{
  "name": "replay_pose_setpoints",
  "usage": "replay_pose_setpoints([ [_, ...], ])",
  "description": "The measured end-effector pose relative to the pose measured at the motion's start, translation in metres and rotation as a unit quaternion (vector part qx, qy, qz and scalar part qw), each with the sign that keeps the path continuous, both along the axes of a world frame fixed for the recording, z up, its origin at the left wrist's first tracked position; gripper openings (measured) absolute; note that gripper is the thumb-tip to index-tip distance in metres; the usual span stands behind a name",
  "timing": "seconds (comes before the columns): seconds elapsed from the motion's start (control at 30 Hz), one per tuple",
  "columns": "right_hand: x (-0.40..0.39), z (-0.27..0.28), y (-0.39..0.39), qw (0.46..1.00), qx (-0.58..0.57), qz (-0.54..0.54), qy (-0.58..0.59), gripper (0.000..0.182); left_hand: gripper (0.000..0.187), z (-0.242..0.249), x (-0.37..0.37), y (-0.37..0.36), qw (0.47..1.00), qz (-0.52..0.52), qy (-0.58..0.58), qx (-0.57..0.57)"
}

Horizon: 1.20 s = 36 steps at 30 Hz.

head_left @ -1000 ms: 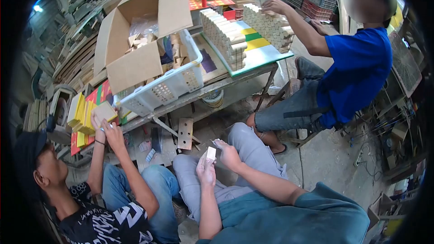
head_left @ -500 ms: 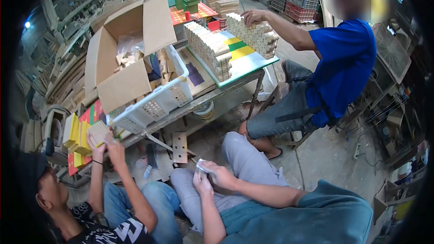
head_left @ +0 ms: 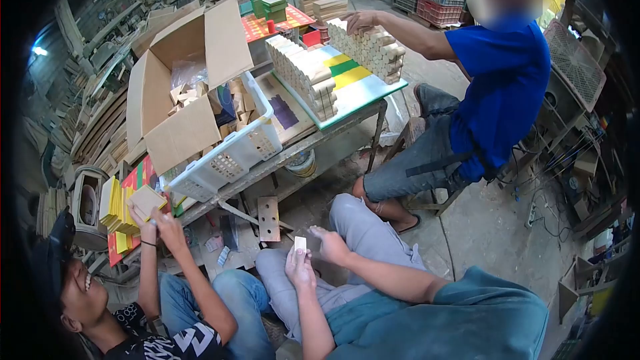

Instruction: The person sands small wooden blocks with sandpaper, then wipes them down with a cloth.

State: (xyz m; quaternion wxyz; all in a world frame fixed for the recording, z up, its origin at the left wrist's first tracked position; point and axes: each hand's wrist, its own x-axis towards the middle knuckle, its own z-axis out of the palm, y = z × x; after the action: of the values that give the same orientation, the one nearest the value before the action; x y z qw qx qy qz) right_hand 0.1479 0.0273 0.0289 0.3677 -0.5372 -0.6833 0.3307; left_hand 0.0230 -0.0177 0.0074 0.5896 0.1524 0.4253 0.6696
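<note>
Above my lap, my left hand (head_left: 300, 271) holds a small pale wooden block (head_left: 300, 245) upright between its fingers. My right hand (head_left: 333, 247) is just to the right of the block, apart from it, with its fingers pointing up and to the left. Whether the right fingers hold anything is too small to tell. Both hands are over the grey trousers (head_left: 373, 227).
A co-worker at the left holds a yellow-edged board (head_left: 147, 203) by stacked yellow pieces (head_left: 119, 208). Another in blue touches stacked round sticks (head_left: 373, 50). A cardboard box (head_left: 183, 123) and white crate (head_left: 227, 163) stand on the bench. A board with holes (head_left: 269, 219) leans below.
My right hand has come away from the block and moved to the right. My left hand now holds the block upright. The left co-worker's head and board have shifted slightly.
</note>
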Motion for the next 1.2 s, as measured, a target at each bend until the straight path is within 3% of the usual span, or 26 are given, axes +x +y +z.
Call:
replay_pose_setpoints([
  [0.1,0.003,0.009,-0.002,0.999,0.001,0.002,0.041,0.048,0.033,0.003,0.001,0.001,0.999,0.033,0.012,-0.016],
  [0.3,0.002,0.011,-0.023,0.999,-0.023,0.005,0.025,0.046,0.028,-0.005,0.005,-0.004,0.998,-0.01,0.046,-0.042],
  [0.43,-0.001,0.029,-0.031,0.994,0.047,0.067,0.068,0.037,0.031,0.0,0.013,-0.012,1.0,0.006,0.03,-0.004],
  [0.57,-0.004,0.011,-0.037,0.99,0.081,0.088,-0.079,0.047,0.031,0.011,0.013,-0.014,0.997,-0.049,0.046,0.034],
  [0.7,-0.007,0.014,-0.047,0.991,0.083,0.099,-0.046,0.049,0.028,-0.008,0.013,-0.007,0.988,-0.006,0.142,-0.056],
  [0.77,-0.001,0.02,-0.045,0.993,0.078,0.082,-0.026,0.049,0.031,0.02,0.019,-0.012,0.999,-0.043,0.021,0.002],
  [0.8,0.003,0.021,-0.038,0.996,0.067,0.06,-0.023,0.049,0.033,0.008,0.018,-0.01,0.998,-0.062,0.005,0.032],
  [0.9,0.005,0.03,-0.036,0.998,0.039,0.046,-0.031,0.048,0.034,0.023,0.028,-0.015,0.997,-0.057,0.021,0.042],
  [1.03,0.016,0.041,-0.05,0.986,0.13,0.108,-0.008,0.048,0.038,0.04,0.026,-0.019,0.998,-0.031,0.038,0.024],
  [1.17,0.063,0.058,-0.021,1.0,0.016,0.007,0.009,0.048,0.049,0.105,0.035,-0.062,0.994,-0.048,-0.026,0.097],
  [1.2,0.067,0.057,-0.023,0.99,0.14,0.012,-0.025,0.053,0.049,0.107,0.034,-0.065,0.994,-0.04,-0.022,0.099],
])
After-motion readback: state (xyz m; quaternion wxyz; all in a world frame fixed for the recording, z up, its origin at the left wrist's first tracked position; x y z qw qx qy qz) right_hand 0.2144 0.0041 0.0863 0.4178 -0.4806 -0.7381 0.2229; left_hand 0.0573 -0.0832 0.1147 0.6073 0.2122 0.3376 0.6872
